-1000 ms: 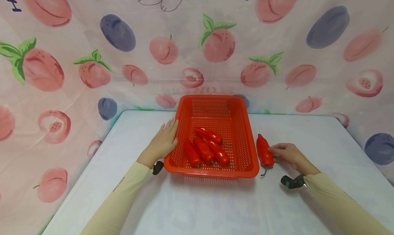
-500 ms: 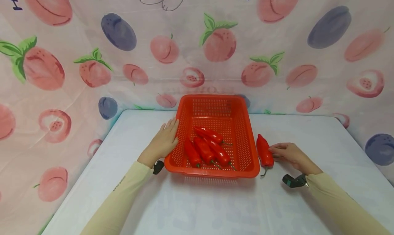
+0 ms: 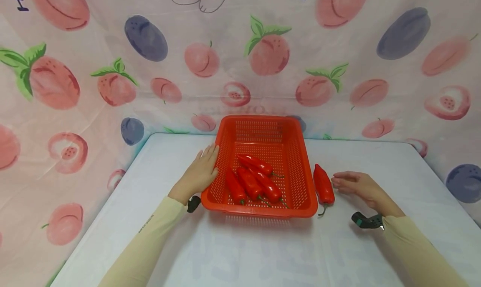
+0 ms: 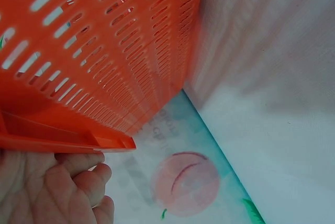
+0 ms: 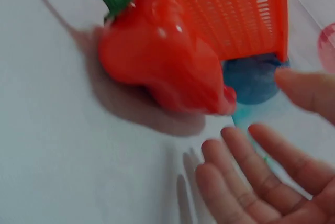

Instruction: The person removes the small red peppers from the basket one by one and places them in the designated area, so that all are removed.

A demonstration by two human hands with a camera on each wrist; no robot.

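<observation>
A red chili pepper (image 3: 323, 185) with a green stem lies on the table just right of the basket. My right hand (image 3: 358, 187) is a little to its right, fingers relaxed and apart from it; the right wrist view shows a gap between the fingertips (image 5: 229, 132) and the pepper (image 5: 162, 51). At the left rim of the orange-red plastic basket (image 3: 259, 212) rests my left hand (image 3: 200, 170), fingers extended along it. From the left wrist, the hand (image 4: 57, 187) sits right at the rim of the basket (image 4: 68, 143). Several red peppers (image 3: 251, 184) lie inside the basket.
The basket stands near the middle of the white table (image 3: 255, 253). Behind the table hangs a pink cloth (image 3: 169, 36) printed with peaches and plums. Each wrist carries a small black camera, such as the right camera (image 3: 367, 221).
My right hand has let go of the pepper and moved slightly right, its fingers loosening. The pepper stays where it lay. My left hand has kept its place at the basket rim.
</observation>
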